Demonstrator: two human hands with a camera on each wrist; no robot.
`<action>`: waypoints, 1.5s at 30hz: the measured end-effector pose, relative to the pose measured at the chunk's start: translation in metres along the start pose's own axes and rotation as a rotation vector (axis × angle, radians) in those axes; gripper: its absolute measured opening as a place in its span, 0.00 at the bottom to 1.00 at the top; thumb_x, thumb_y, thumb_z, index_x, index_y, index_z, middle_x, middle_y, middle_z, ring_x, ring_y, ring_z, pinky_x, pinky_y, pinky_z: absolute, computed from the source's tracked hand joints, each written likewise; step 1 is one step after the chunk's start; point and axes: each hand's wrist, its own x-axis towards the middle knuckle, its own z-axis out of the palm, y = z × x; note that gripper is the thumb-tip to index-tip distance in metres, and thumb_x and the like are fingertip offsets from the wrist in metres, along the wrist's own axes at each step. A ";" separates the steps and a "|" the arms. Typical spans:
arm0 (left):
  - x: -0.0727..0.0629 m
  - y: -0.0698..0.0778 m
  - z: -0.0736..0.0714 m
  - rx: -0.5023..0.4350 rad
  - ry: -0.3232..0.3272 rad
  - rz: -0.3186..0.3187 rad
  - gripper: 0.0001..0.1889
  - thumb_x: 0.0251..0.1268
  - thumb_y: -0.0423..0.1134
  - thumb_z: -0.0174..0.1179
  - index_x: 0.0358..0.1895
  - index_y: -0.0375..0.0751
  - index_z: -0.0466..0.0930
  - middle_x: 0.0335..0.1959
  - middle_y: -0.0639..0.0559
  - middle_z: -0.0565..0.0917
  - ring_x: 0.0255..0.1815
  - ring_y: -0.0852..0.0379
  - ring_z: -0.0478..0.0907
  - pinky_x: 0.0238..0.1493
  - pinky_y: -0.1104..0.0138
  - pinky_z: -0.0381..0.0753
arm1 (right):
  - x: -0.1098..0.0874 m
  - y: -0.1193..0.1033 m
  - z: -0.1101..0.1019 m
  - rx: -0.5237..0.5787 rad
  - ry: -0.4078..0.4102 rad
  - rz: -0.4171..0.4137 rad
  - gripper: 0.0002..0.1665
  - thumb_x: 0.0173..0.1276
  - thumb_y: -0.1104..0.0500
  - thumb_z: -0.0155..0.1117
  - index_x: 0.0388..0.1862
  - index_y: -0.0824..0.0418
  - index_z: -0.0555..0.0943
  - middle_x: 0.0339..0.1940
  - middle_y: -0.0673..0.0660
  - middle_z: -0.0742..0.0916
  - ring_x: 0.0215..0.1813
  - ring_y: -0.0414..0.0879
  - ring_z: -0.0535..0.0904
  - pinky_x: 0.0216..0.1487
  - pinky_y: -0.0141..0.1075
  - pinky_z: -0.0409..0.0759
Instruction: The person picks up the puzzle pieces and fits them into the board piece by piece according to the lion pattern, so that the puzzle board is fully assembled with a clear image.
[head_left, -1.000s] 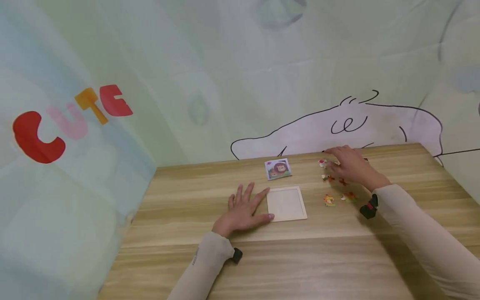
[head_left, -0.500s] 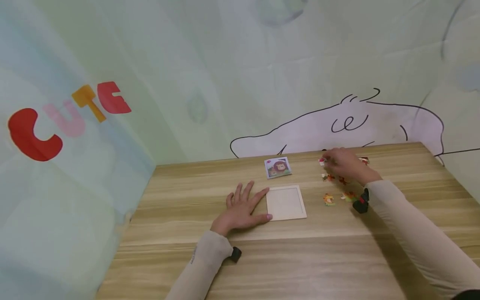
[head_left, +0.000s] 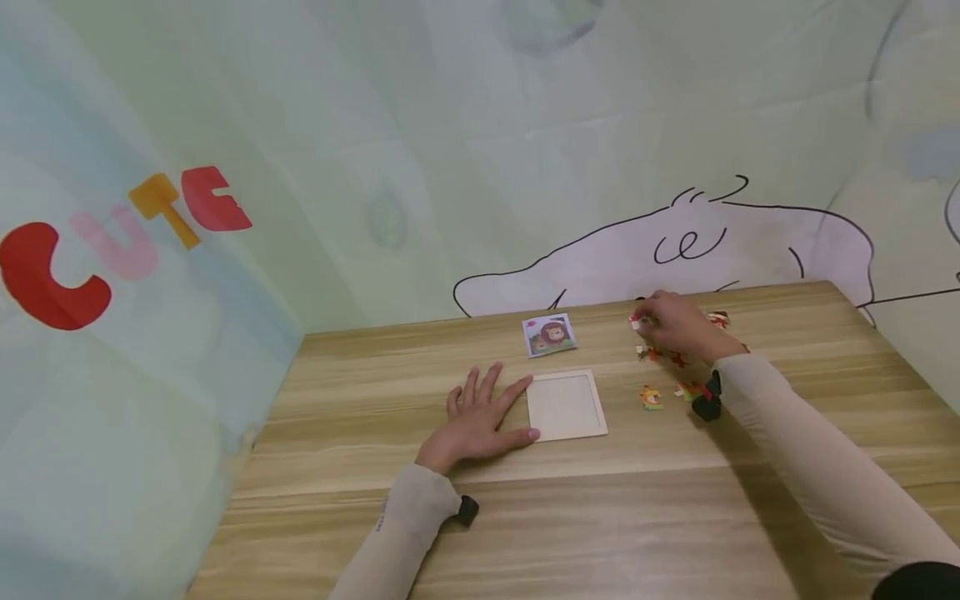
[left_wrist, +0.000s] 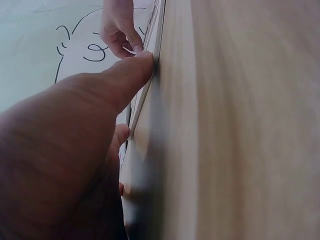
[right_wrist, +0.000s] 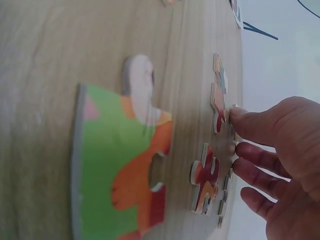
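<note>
In the head view my left hand [head_left: 474, 423] lies spread on the table, thumb and index fingertips at the left edge of a square wooden puzzle tray [head_left: 567, 405]. The left wrist view shows the left thumb [left_wrist: 131, 70] against the tray's edge. My right hand [head_left: 681, 323] is at the back of several loose jigsaw pieces, pinching a white-and-pink puzzle piece [head_left: 635, 322] between thumb and fingers. In the right wrist view the piece is largely hidden by the thumb [right_wrist: 245, 122]. Close to that camera lies a green-and-orange puzzle piece [right_wrist: 107, 150], with a red-brown puzzle piece [right_wrist: 204, 175] beyond it.
A lion picture card [head_left: 549, 335] lies behind the tray. An orange-and-green puzzle piece [head_left: 650, 397] lies to the tray's right, and a red-and-white piece [head_left: 718, 319] sits at the back right. The wood-grain table [head_left: 360, 400] meets a printed curtain [head_left: 360, 167].
My right hand has come down and slightly left, and its fingers have closed on the white-and-pink puzzle piece. The left hand stays at the tray. The head view has shifted slightly.
</note>
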 end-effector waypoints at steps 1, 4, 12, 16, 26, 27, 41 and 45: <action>0.000 0.000 0.000 0.003 0.002 0.000 0.47 0.70 0.76 0.55 0.87 0.79 0.42 0.93 0.47 0.31 0.91 0.32 0.23 0.83 0.28 0.31 | 0.000 0.000 0.000 0.005 0.003 0.008 0.13 0.74 0.64 0.68 0.53 0.72 0.85 0.48 0.70 0.88 0.50 0.63 0.84 0.56 0.60 0.82; -0.001 0.000 0.001 0.009 0.004 -0.004 0.48 0.70 0.76 0.55 0.88 0.78 0.42 0.93 0.47 0.31 0.91 0.32 0.23 0.83 0.29 0.31 | 0.001 0.001 0.001 0.035 0.013 0.029 0.15 0.74 0.64 0.69 0.54 0.71 0.82 0.45 0.68 0.88 0.47 0.61 0.84 0.53 0.58 0.83; -0.001 0.002 0.000 -0.009 -0.011 0.002 0.49 0.70 0.77 0.54 0.88 0.76 0.41 0.92 0.47 0.30 0.91 0.32 0.21 0.83 0.29 0.30 | -0.003 0.000 -0.003 0.155 0.116 0.097 0.10 0.77 0.66 0.65 0.53 0.67 0.84 0.42 0.66 0.90 0.42 0.56 0.83 0.45 0.47 0.82; -0.002 0.004 -0.003 -0.026 -0.012 -0.003 0.49 0.70 0.75 0.56 0.88 0.75 0.43 0.93 0.47 0.30 0.91 0.32 0.21 0.83 0.29 0.29 | -0.004 -0.007 -0.009 0.207 0.160 0.120 0.10 0.79 0.63 0.65 0.54 0.66 0.84 0.44 0.66 0.91 0.44 0.57 0.83 0.44 0.43 0.80; -0.001 0.004 -0.003 -0.023 -0.014 -0.001 0.48 0.71 0.74 0.57 0.88 0.75 0.43 0.93 0.47 0.30 0.91 0.33 0.21 0.83 0.29 0.28 | -0.009 -0.039 -0.025 0.266 0.179 0.139 0.13 0.79 0.59 0.68 0.55 0.66 0.87 0.45 0.65 0.92 0.41 0.54 0.82 0.38 0.35 0.79; -0.001 0.004 -0.003 -0.025 -0.017 -0.003 0.48 0.71 0.73 0.57 0.88 0.75 0.42 0.93 0.47 0.30 0.91 0.33 0.20 0.83 0.29 0.28 | -0.009 -0.043 -0.026 0.275 0.181 0.138 0.13 0.79 0.59 0.68 0.55 0.65 0.87 0.44 0.64 0.92 0.40 0.53 0.82 0.38 0.35 0.79; -0.003 0.004 -0.004 -0.023 -0.028 -0.012 0.48 0.71 0.74 0.56 0.88 0.75 0.43 0.93 0.48 0.30 0.91 0.34 0.20 0.84 0.29 0.28 | -0.023 -0.094 -0.024 0.375 0.193 0.037 0.08 0.78 0.57 0.70 0.51 0.56 0.90 0.37 0.57 0.94 0.33 0.47 0.82 0.31 0.34 0.78; -0.002 0.004 -0.004 -0.022 -0.032 -0.014 0.48 0.71 0.76 0.55 0.88 0.76 0.42 0.93 0.48 0.30 0.91 0.34 0.20 0.84 0.29 0.29 | -0.026 -0.105 -0.022 0.412 0.195 0.038 0.09 0.78 0.57 0.70 0.53 0.55 0.90 0.36 0.56 0.94 0.34 0.47 0.84 0.36 0.34 0.80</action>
